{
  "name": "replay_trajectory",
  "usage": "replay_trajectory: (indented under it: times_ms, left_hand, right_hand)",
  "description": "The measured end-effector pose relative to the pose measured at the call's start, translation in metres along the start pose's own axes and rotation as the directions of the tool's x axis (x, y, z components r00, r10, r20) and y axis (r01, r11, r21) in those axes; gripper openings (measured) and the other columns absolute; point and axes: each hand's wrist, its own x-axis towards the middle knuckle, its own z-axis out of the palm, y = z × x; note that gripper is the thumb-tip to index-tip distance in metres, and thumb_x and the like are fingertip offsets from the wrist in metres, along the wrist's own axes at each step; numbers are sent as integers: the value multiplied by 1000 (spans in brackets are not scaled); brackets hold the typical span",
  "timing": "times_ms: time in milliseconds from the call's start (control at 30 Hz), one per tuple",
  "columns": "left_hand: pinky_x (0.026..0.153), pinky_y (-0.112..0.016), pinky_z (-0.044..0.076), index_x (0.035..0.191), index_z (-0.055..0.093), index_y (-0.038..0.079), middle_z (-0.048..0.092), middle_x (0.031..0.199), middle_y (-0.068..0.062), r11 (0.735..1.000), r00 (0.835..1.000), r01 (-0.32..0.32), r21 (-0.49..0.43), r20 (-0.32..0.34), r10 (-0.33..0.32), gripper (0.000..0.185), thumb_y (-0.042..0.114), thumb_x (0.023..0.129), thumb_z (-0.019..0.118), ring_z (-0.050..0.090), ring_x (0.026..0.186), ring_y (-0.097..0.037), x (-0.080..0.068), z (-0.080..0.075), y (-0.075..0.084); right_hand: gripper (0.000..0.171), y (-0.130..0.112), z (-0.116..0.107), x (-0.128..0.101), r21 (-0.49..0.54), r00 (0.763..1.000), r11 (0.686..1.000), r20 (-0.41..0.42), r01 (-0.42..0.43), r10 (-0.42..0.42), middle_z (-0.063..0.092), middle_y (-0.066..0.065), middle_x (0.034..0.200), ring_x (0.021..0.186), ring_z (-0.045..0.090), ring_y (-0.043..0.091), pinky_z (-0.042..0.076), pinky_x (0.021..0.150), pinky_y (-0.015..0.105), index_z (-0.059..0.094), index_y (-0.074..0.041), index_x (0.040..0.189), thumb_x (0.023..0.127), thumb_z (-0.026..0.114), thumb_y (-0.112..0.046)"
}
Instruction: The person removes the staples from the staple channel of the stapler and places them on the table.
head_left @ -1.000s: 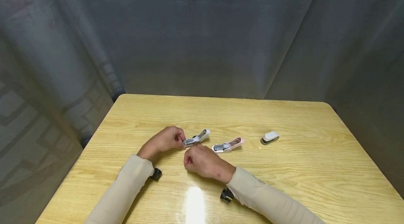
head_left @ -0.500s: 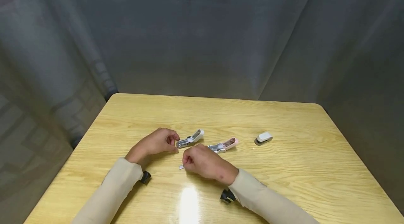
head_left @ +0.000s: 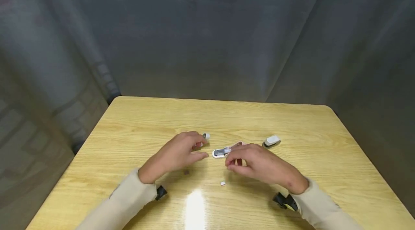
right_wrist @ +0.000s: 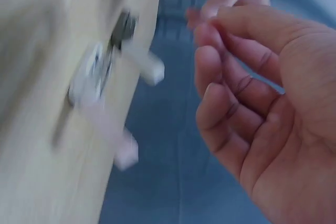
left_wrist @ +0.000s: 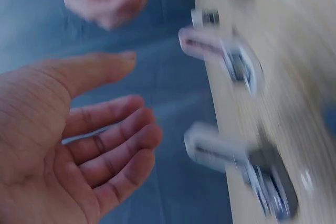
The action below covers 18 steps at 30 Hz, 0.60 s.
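Note:
My left hand (head_left: 181, 154) is spread above the table, in front of a mini stapler with a white lever (head_left: 206, 136) and grey base, which it mostly hides in the head view. In the left wrist view this grey-and-white stapler (left_wrist: 210, 148) stands unfolded, apart from the fingers. My right hand (head_left: 262, 165) has loosely bent fingers with nothing seen between them. It hovers at the near right of an unfolded pink-and-white mini stapler (head_left: 222, 152), hiding part of its lever. On the table lie a small white piece (head_left: 222, 183) and a small dark grey piece (head_left: 186, 172).
A third mini stapler (head_left: 271, 141), white on a dark base, lies folded at the right. The wooden table (head_left: 155, 115) ends at a far edge before a grey curtain (head_left: 194, 43). Light glares off its near part.
My right hand has moved right, away from the near middle, and a small white piece shows there. My left hand has shifted right over the grey-and-white stapler. The staplers stay about where they were.

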Motion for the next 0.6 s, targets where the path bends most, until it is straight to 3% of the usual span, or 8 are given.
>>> replay_trajectory:
  times_ms: [167, 333, 467, 600]
  left_hand:
    - [65, -24, 47, 107, 74, 9, 66, 91, 2, 999, 999, -41, 11, 4, 41, 22, 26, 94, 79, 56, 74, -9, 25, 21, 30]
    - [69, -16, 46, 110, 75, 11, 68, 98, 3, 996, 994, -83, 45, 69, 80, 24, 30, 96, 76, 59, 78, -3, 57, 46, 50]
    - [69, -16, 45, 113, 76, 10, 70, 102, 2, 992, 990, -81, 100, 126, 68, 29, 34, 97, 75, 56, 78, -2, 91, 63, 63]
    - [65, -18, 45, 110, 77, 12, 71, 102, 4, 988, 992, -31, 152, 126, 12, 28, 37, 96, 75, 55, 76, -3, 119, 77, 69]
  right_hand:
    - [17, 18, -28, -30, -19, 995, 998, -85, -59, 57, 64, -18, 97, 74, 55, 1, 49, 62, 22, 70, -30, 104, 99, 72, -14]
    - [22, 41, -44, -48, -23, 983, 990, -129, -136, 132, 66, -16, 97, 81, 60, 4, 51, 65, 26, 71, -24, 107, 96, 74, -6]
    - [25, 62, -55, -58, -7, 967, 981, -168, -195, 191, 68, -11, 97, 81, 60, 6, 51, 64, 28, 72, -19, 108, 92, 75, 0]
    - [23, 81, -60, -67, -18, 948, 968, -211, -249, 240, 69, -5, 100, 82, 59, 7, 49, 63, 27, 73, -14, 109, 92, 75, 2]
